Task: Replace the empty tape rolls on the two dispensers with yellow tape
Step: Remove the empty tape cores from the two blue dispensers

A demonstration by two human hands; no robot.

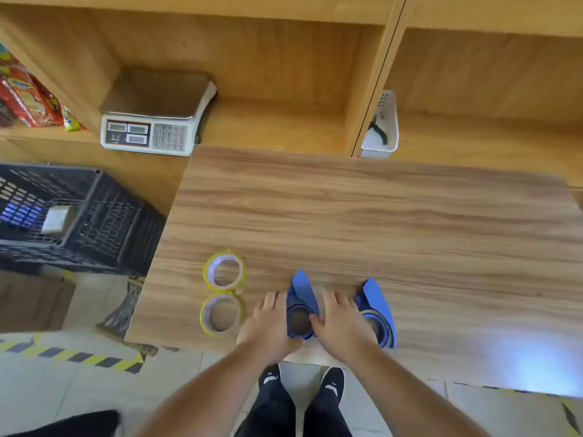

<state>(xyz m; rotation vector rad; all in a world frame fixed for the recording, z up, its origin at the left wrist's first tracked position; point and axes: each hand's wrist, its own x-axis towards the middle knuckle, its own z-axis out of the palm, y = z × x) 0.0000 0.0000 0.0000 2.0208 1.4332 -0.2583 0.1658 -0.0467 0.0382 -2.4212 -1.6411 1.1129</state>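
Observation:
Two blue tape dispensers stand near the front edge of the wooden table [378, 216]. The left dispenser [301, 302] sits between my hands and shows a brown empty core in its ring. My left hand [268, 320] rests against its left side, and my right hand [339, 320] lies on its right side with the thumb at the ring. The right dispenser [377, 310] stands just right of my right hand, untouched. Two yellow tape rolls lie flat to the left: the far roll [224, 272] and the near roll [221, 315].
A weighing scale [154, 121] sits on the shelf behind the table's left corner. A white basket [383, 130] holding pliers stands on the shelf at the back. A black plastic crate [72, 216] sits left of the table. My feet stand at the table's front edge.

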